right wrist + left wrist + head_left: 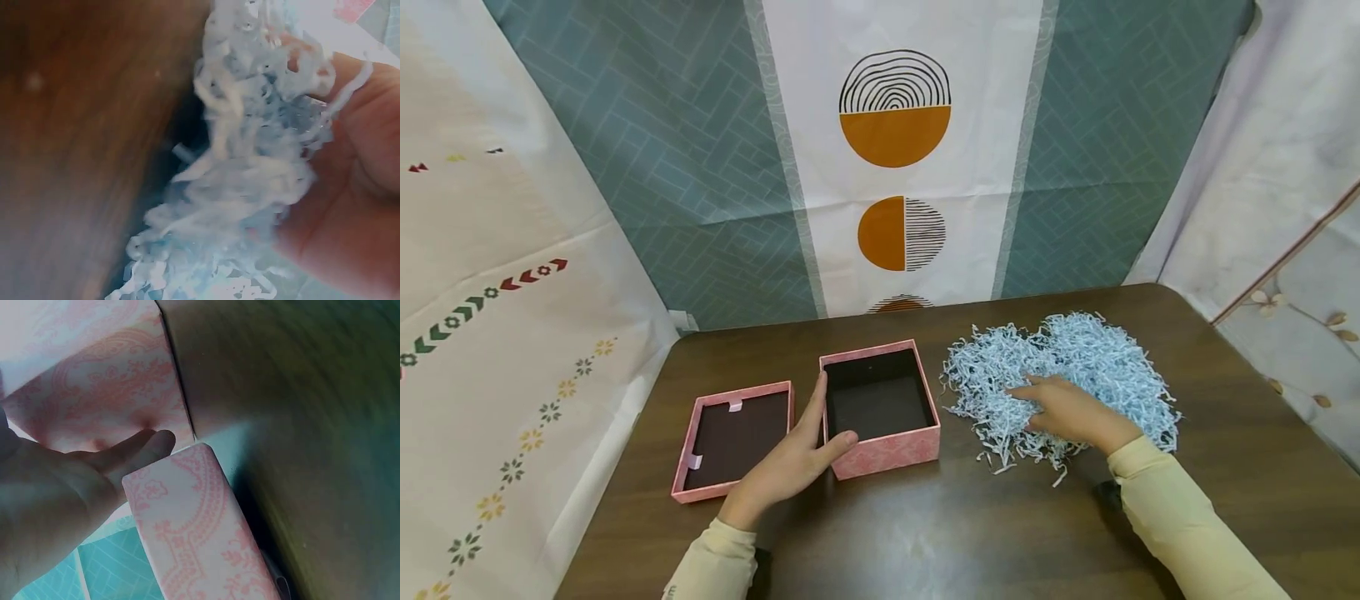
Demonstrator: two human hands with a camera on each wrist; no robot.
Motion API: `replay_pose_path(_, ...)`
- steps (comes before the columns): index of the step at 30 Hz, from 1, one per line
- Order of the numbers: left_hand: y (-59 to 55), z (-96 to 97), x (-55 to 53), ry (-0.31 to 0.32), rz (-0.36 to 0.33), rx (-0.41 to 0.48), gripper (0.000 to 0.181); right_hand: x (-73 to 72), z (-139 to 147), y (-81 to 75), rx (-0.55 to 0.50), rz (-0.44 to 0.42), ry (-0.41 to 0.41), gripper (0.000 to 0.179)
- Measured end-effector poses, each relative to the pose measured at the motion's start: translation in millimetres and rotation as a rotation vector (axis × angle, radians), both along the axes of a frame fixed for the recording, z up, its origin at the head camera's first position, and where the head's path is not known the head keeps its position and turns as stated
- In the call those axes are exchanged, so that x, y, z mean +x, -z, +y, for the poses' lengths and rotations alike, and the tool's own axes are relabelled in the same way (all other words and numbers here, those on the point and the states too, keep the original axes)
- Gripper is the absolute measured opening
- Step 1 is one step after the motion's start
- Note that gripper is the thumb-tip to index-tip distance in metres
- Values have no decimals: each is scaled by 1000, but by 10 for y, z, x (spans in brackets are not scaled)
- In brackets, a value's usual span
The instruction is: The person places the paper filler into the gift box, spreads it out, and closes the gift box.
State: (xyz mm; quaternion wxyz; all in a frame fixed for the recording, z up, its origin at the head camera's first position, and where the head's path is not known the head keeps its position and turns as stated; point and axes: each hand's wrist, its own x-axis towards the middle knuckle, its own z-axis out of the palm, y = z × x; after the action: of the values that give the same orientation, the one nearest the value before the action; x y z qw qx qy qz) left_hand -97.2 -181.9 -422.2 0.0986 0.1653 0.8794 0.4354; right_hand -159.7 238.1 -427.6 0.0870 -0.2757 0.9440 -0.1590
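An open pink patterned box [887, 454] with a dark interior stands near the middle of the table. My left hand [801, 458] lies along its left side, with fingers straight against the outer wall and thumb reaching to the front corner. In the left wrist view, the fingers [134, 450] lie beside the box's patterned side [106, 381]. My right hand [1071, 411] reaches into a pile of pale blue shredded paper [1105, 367]. Its thumb and forefinger stand apart; the other fingertips are hidden among the strips. Paper strips [250, 175] lie before its palm in the right wrist view.
A shallow pink box lid [741, 442] with a dark inside and two small pale tabs lies to the left of the box. The brown wooden table [917, 533] ends at fabric hangings [700, 167] behind and at both sides.
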Motion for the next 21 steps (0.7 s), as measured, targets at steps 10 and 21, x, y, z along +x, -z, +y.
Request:
replay_pose_path(10, 3, 18, 14, -7, 17, -50, 98, 14, 88, -160, -176, 56, 3, 47)
replay_pose_path(21, 5, 3, 25, -18, 42, -65, 100, 12, 88, -546, -287, 60, 107, 50)
